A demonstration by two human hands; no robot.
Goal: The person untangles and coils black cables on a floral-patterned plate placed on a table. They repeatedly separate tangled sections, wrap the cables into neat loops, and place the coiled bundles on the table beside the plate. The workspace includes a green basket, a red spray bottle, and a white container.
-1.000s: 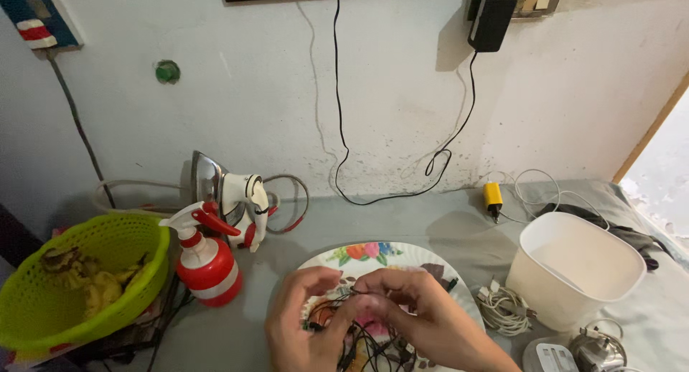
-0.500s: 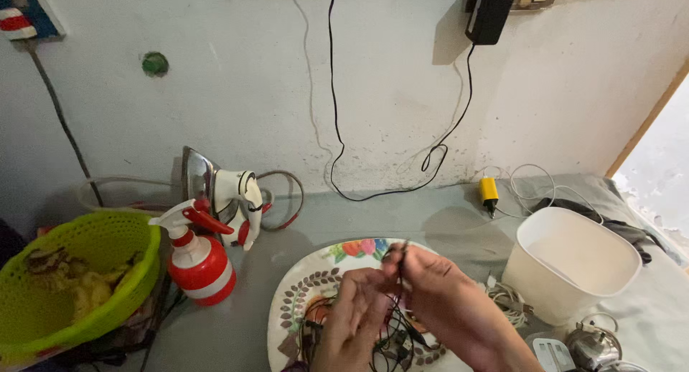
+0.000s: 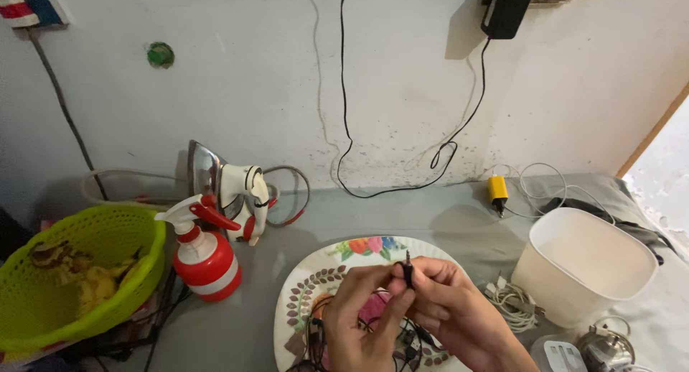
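Both hands meet over a flower-patterned plate [image 3: 326,279] at the bottom middle of the view. The left hand [image 3: 359,318] and the right hand [image 3: 448,307] pinch between their fingertips a small black plug [image 3: 408,270], held upright just above the plate's far rim; thin black cables [image 3: 373,332] trail from it down into a tangle lying on the plate (how many separate leads there are cannot be told). The fingers of both hands are curled in and pressed close around the plug, not spread.

The plate rests on a grey surface [image 3: 373,214] against a white wall. To the left stand a red-and-white spray bottle [image 3: 204,253] and, just behind it, a white clothes iron [image 3: 233,189] set upright on its heel. Further left is a green perforated basket [image 3: 79,271] with yellowish scraps inside. To the right of the plate lies a coiled white cable [image 3: 513,300], just beside an empty white tub [image 3: 585,264]. A small yellow plug [image 3: 497,191] lies near the wall, and a black adapter [image 3: 508,9] hangs on the wall above it.
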